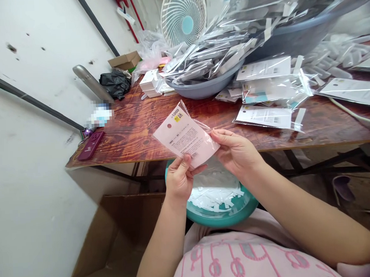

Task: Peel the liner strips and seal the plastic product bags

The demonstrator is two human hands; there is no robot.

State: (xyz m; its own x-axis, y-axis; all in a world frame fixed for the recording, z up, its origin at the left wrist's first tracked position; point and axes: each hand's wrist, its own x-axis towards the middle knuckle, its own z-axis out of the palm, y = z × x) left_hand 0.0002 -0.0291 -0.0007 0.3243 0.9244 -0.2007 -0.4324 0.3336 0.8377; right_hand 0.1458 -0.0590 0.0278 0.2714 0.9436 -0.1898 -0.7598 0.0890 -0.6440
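Both hands hold a clear plastic packet with a printed white card [185, 134] inside, tilted over the table's front edge. My left hand [180, 178] pinches its lower edge, thumb on the printed face. At its right-hand end, my right hand [235, 150] grips the clear film between thumb and fingers. The card shows a round hole, "1,000" and a yellow label at its upper corner. Below the hands, a green basin [204, 220] on the lap contains many white paper strips [213, 199]; the hands partly cover it.
Similar packets [264, 117] lie at the right of the wooden table [135, 133]. Grey-blue basins [197, 90] heaped with packets stand behind. A fan [183, 18] is at the back, a purple phone [92, 145] at the left corner. Below left is a cardboard box [116, 241].
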